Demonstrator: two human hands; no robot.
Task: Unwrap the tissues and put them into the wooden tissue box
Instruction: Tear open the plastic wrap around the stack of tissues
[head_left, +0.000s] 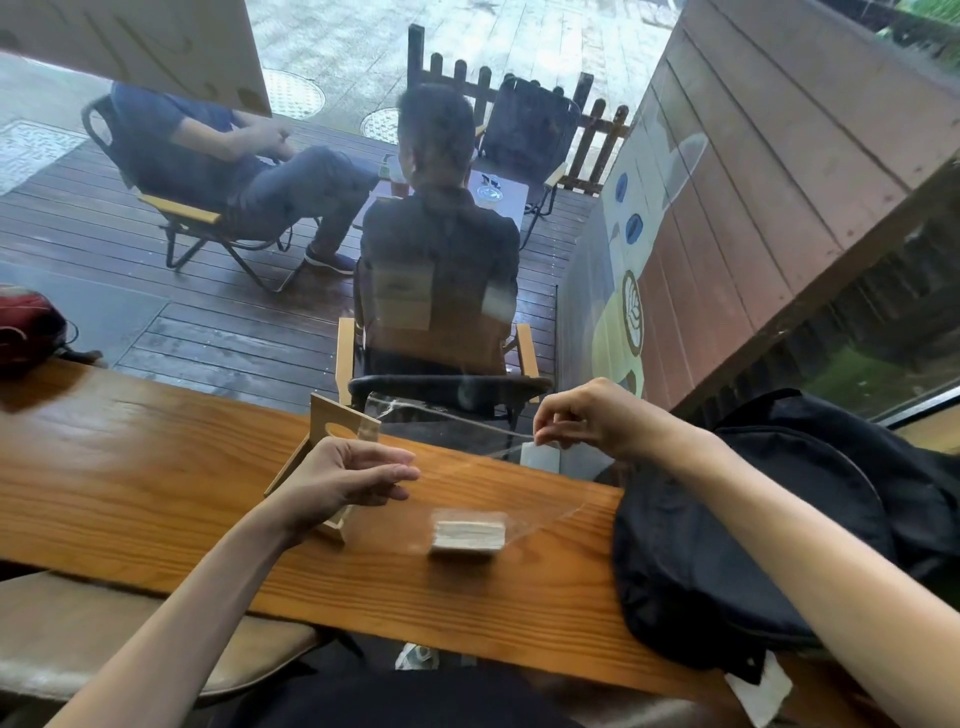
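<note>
A stack of beige tissues (469, 535) lies on the wooden counter (156, 493), inside the lower end of a clear plastic wrapper (457, 457). The wrapper is stretched up between my two hands. My right hand (587, 418) pinches its upper right edge, raised above the counter. My left hand (345, 480) holds the wrapper's left side with fingers partly curled; the grip point is hard to see through the clear film. The wooden tissue box (332, 423), with an oval slot in its panel, stands tilted just behind my left hand and is partly hidden by it.
A black backpack (753, 545) lies on the counter's right end, close to the tissues. A red item (26, 327) sits at the far left. Behind the counter is a glass window; outside, two people sit on folding chairs. A beige seat (104, 634) is below left.
</note>
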